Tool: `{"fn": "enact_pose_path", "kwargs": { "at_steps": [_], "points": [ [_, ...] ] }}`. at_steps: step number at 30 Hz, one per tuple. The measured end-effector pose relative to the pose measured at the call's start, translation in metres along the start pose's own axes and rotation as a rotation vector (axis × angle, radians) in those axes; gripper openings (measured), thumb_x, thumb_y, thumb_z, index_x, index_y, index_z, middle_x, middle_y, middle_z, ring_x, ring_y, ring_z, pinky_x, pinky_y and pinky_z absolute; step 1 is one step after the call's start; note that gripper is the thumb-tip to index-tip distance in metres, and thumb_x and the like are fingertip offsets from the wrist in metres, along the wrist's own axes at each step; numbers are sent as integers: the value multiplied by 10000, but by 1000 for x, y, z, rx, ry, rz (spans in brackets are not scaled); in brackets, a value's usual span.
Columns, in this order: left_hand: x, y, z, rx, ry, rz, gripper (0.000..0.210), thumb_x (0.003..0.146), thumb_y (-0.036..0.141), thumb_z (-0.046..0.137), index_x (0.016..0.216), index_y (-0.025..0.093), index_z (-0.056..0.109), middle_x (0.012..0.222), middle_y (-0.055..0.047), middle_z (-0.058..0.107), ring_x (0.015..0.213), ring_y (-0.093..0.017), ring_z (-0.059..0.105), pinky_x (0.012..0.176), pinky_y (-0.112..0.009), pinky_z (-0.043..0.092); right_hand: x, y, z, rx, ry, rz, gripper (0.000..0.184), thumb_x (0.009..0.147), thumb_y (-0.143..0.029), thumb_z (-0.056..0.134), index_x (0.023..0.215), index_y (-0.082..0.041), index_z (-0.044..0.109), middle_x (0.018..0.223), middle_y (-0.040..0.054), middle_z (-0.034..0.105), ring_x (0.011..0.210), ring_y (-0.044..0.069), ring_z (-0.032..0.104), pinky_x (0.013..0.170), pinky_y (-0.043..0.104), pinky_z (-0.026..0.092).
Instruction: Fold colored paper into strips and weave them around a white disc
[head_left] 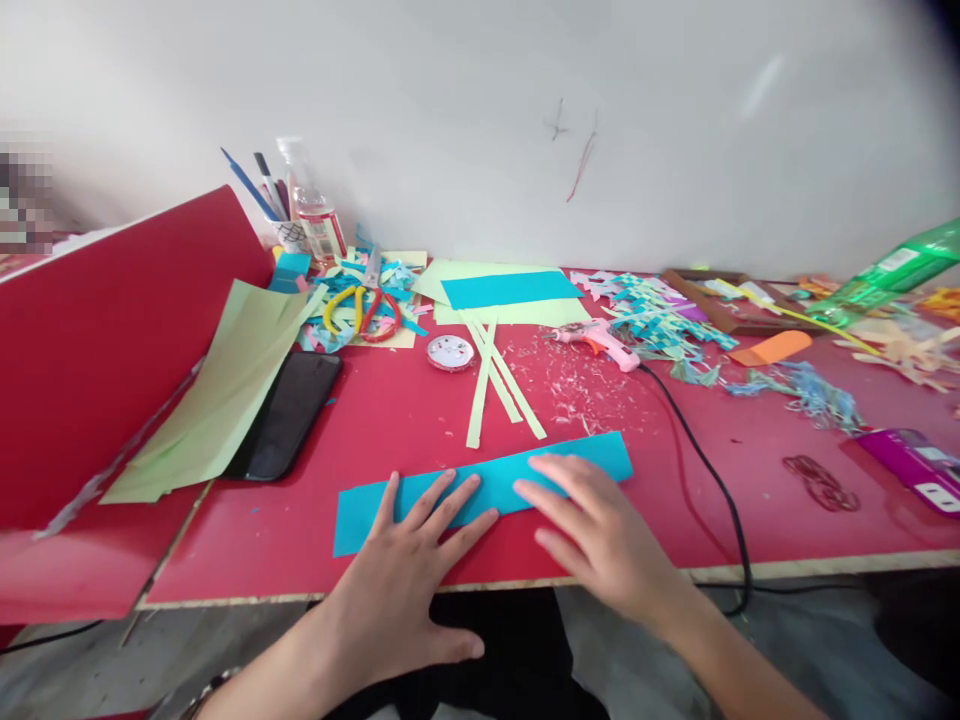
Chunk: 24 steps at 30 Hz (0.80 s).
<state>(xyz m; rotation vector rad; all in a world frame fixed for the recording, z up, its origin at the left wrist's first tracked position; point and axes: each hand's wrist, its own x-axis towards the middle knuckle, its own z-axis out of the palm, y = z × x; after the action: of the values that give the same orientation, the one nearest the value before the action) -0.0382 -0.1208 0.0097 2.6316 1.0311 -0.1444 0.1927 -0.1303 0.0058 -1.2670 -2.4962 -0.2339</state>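
Observation:
A long blue paper strip (499, 487) lies flat near the front edge of the red table. My left hand (416, 560) rests on its left half, fingers spread and thumb out over the table edge. Over the right half is my right hand (592, 530), its fingers apart and slightly bent; whether they press on the paper I cannot tell. Neither hand grips anything. Just beyond the strip lie several narrow pale green paper strips (484, 385), crossing one another.
A pink glue gun (600, 342) trails a black cord over the front edge. Scissors (367, 305) sit on paper scraps beside a clear bottle (319, 215). A black phone (292, 415) lies left, partly under green paper (217, 400). A green bottle (892, 270) leans at right.

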Motion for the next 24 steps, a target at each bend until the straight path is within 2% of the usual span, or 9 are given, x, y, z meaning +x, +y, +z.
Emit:
{"fn": "enact_pose_path", "kwargs": {
  "at_steps": [2, 4, 7, 12, 17, 20, 24],
  "points": [
    [0, 0, 1, -1, 0, 8, 866, 620, 623, 505, 1329, 339, 98, 1424, -23, 33, 1291, -292, 66, 955, -628, -8, -4, -13, 1, 32, -143, -87, 427, 832, -361, 403, 1244, -250, 390, 1299, 66, 391, 1195, 236, 325, 949, 423, 301],
    [0, 0, 1, -1, -4, 15, 873, 615, 618, 515, 1329, 338, 97, 1424, -25, 37, 1291, -291, 69, 956, -627, -8, -6, -19, 4, 49, -237, -88, 487, 837, -386, 384, 1300, -265, 295, 1355, 51, 314, 1242, 232, 253, 969, 436, 278],
    [1, 0, -1, 0, -8, 3, 893, 606, 607, 534, 1327, 350, 74, 1423, -27, 53, 1288, -298, 83, 949, -637, 5, -9, -12, 6, 65, -311, -13, 495, 852, -377, 351, 1322, -279, 232, 1381, 29, 260, 1260, 214, 224, 983, 437, 259],
    [1, 0, -2, 13, -8, 4, 894, 590, 606, 550, 1322, 362, 98, 1422, -30, 75, 1282, -308, 112, 944, -646, 52, -24, 13, 4, 56, -391, 130, 511, 856, -386, 324, 1334, -300, 166, 1382, 2, 248, 1266, 215, 214, 977, 473, 255],
    [0, 0, -1, 28, 23, 20, 881, 589, 638, 525, 1321, 356, 126, 1420, -41, 106, 1272, -327, 139, 934, -656, 73, -36, 24, -3, 63, -406, 215, 560, 833, -427, 353, 1339, -308, 142, 1383, 9, 245, 1266, 240, 210, 964, 508, 260],
    [0, -1, -1, 30, 42, 27, 846, 610, 652, 491, 1320, 351, 144, 1417, -40, 132, 1270, -326, 152, 932, -653, 105, -34, 26, -4, 136, -385, 255, 502, 847, -386, 341, 1323, -331, 193, 1363, -2, 299, 1252, 221, 250, 974, 479, 270],
    [-3, -5, -5, 30, 86, 44, 715, 695, 621, 421, 1313, 346, 188, 1409, -29, 185, 1263, -298, 196, 951, -615, 153, -24, 35, 3, 224, -163, 447, 452, 851, -346, 336, 1294, -275, 277, 1295, 45, 395, 1190, 193, 355, 931, 372, 358]
  ]
}}
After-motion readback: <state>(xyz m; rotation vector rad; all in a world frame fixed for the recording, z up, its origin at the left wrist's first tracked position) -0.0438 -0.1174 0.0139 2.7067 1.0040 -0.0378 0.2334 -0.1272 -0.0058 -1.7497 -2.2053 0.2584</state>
